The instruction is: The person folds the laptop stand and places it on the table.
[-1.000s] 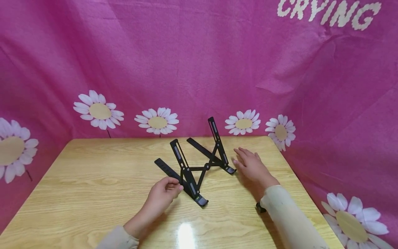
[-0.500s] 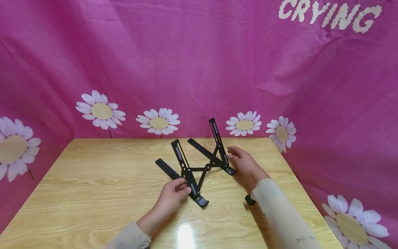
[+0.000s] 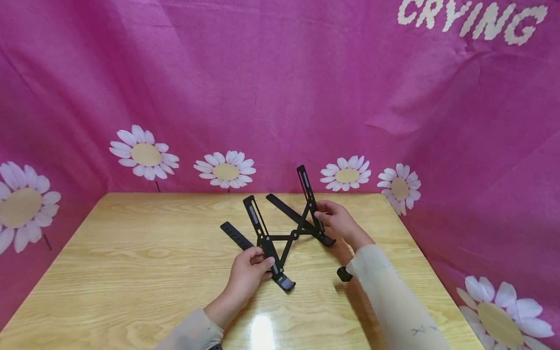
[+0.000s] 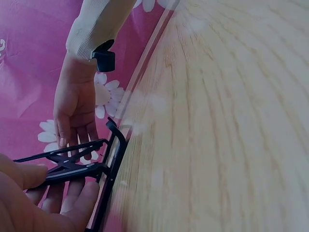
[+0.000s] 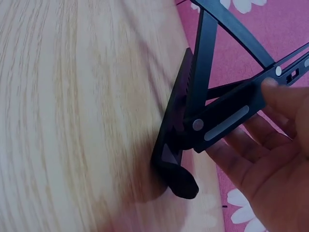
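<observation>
A black folding laptop stand point(image 3: 287, 237) stands unfolded on the wooden table, its two upper arms slanting up and joined by crossed bars. My left hand point(image 3: 247, 273) grips the near upper arm low down, thumb on top and fingers beneath, as the left wrist view also shows around the stand's bar point(image 4: 72, 173). At the far side my right hand point(image 3: 341, 221) pinches the other upper arm. In the right wrist view the thumb lies on that arm point(image 5: 231, 116) and the fingers point(image 5: 241, 150) pass behind it. A curled front lip point(image 5: 181, 181) sits below.
The wooden table point(image 3: 144, 262) spreads out around the stand. A pink cloth point(image 3: 262, 87) with printed daisies and white lettering hangs behind and at both sides. A dark device point(image 3: 344, 274) is worn at the right wrist.
Both hands have closed in on the stand: the left moved right onto the near arm, the right moved left onto the far arm, and both now grip. The stand keeps its shape.
</observation>
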The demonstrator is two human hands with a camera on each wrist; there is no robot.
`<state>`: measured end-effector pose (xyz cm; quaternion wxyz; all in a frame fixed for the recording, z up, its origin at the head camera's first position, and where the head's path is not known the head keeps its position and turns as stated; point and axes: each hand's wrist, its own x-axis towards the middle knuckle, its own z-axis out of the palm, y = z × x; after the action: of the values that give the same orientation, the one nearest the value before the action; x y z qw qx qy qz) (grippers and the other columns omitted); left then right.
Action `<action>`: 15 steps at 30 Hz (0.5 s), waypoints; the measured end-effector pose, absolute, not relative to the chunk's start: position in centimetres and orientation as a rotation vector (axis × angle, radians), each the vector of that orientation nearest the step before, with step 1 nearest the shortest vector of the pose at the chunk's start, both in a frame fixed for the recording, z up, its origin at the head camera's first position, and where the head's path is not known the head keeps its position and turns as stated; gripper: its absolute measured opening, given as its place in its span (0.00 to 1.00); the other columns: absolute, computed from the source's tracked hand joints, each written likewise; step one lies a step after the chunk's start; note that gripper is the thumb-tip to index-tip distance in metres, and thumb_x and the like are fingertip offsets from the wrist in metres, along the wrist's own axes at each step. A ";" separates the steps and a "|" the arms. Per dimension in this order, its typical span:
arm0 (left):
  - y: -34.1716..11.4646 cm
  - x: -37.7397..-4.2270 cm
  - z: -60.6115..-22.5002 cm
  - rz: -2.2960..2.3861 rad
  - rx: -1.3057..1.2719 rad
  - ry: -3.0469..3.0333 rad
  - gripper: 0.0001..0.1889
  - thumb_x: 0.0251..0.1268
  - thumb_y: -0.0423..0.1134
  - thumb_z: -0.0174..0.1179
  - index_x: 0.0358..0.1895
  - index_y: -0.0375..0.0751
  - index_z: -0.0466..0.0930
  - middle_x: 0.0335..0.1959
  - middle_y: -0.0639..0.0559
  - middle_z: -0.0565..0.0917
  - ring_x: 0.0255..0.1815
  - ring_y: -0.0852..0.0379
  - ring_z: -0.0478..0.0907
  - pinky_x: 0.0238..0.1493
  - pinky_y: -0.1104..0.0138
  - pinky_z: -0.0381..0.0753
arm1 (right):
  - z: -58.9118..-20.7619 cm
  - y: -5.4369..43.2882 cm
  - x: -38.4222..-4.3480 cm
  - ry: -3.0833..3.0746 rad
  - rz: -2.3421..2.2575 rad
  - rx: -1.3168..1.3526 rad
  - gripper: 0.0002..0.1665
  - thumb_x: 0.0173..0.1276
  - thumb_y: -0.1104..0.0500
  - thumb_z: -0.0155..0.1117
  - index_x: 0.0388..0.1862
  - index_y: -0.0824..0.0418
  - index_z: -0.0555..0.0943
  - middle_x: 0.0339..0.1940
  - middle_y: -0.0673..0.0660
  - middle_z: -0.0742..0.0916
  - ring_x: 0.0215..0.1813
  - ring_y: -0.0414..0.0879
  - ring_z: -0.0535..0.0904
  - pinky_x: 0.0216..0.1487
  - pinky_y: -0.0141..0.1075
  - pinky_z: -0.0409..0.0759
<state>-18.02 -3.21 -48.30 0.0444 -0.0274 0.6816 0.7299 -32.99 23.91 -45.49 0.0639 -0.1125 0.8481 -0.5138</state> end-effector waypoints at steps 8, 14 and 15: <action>-3.4 -18.3 -48.5 2.196 -0.097 2.143 0.12 0.72 0.35 0.64 0.52 0.31 0.83 0.46 0.40 0.84 0.43 0.52 0.86 0.46 0.57 0.89 | -45.7 23.6 -33.1 2.662 -1.469 -0.300 0.16 0.78 0.61 0.60 0.60 0.65 0.79 0.50 0.61 0.85 0.50 0.50 0.79 0.51 0.40 0.80; -3.4 -18.5 -48.3 2.166 -0.095 2.146 0.11 0.72 0.34 0.64 0.50 0.30 0.82 0.44 0.40 0.83 0.41 0.52 0.86 0.46 0.57 0.89 | -45.7 23.9 -33.0 2.673 -1.443 -0.272 0.11 0.79 0.62 0.58 0.55 0.66 0.79 0.44 0.59 0.84 0.43 0.49 0.75 0.43 0.37 0.76; -3.4 -18.6 -48.3 2.164 -0.096 2.145 0.10 0.72 0.34 0.64 0.49 0.30 0.82 0.43 0.40 0.83 0.40 0.53 0.86 0.46 0.58 0.89 | -45.8 24.1 -32.9 2.664 -1.447 -0.268 0.11 0.79 0.62 0.58 0.55 0.66 0.78 0.43 0.58 0.83 0.42 0.49 0.75 0.41 0.37 0.76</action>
<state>-18.57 -3.40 -48.27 0.0463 -0.0313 0.7029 0.7091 -32.94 24.05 -45.76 0.0491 -0.0878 0.8742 -0.4750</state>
